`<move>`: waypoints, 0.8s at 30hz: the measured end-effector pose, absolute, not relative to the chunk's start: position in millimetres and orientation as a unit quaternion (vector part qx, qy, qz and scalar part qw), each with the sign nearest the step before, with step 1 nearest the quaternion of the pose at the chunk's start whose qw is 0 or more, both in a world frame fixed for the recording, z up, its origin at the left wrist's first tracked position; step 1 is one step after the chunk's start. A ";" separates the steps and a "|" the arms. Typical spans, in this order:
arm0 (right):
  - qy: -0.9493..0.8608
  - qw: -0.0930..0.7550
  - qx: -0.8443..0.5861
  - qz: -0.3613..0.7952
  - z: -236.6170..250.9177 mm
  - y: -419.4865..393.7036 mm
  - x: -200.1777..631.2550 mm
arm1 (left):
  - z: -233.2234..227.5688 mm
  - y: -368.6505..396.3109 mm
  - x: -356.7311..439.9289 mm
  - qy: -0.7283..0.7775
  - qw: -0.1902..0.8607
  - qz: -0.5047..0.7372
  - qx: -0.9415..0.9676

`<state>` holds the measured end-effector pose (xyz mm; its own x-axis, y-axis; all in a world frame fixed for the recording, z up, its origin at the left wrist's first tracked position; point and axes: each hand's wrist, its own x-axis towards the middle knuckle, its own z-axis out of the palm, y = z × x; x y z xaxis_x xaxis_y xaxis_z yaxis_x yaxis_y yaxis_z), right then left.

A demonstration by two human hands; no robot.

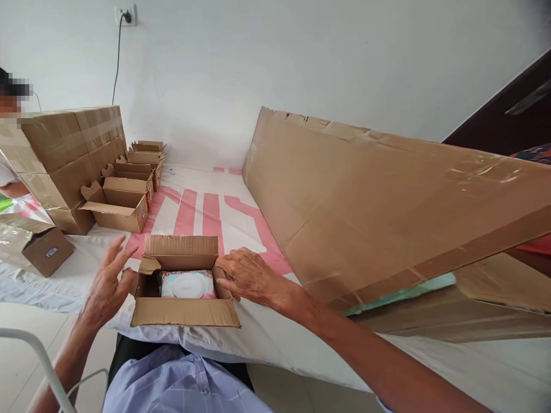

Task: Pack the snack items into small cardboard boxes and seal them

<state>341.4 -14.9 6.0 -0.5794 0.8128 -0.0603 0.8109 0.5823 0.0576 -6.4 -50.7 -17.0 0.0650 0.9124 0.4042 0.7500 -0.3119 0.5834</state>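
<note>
In front of me an open cardboard box (185,312) sits on the cloth-covered surface, its front and back flaps folded outward. Inside lies a colourful packet with a white oval lid (188,285), which looks like a pack of wet wipes. My left hand (107,281) is at the box's left side with fingers spread, the thumb close to the left flap; whether it touches is unclear. At the right end, my right hand (249,278) has its fingers bent over the side wall and grips the box there. Its fingertips are partly hidden.
Several open cardboard boxes (114,209) stand in a row at the back left, beside a stack of taped boxes (60,143). Another box (38,244) lies at far left, near a partly visible person (11,178). A large cardboard sheet (365,206) leans on the right.
</note>
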 end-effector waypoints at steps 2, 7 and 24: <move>0.880 0.040 0.472 0.011 -0.2 -19.5 332.1 | -15.7 -54.5 -8.5 0.579 0.004 0.300 0.758; 0.891 0.031 0.450 0.042 -4.0 -18.7 312.1 | -7.3 -61.0 0.0 0.577 0.031 0.147 0.803; 0.924 0.105 0.356 -0.092 -17.5 8.7 279.6 | 0.9 -43.4 36.0 0.636 0.080 0.063 0.765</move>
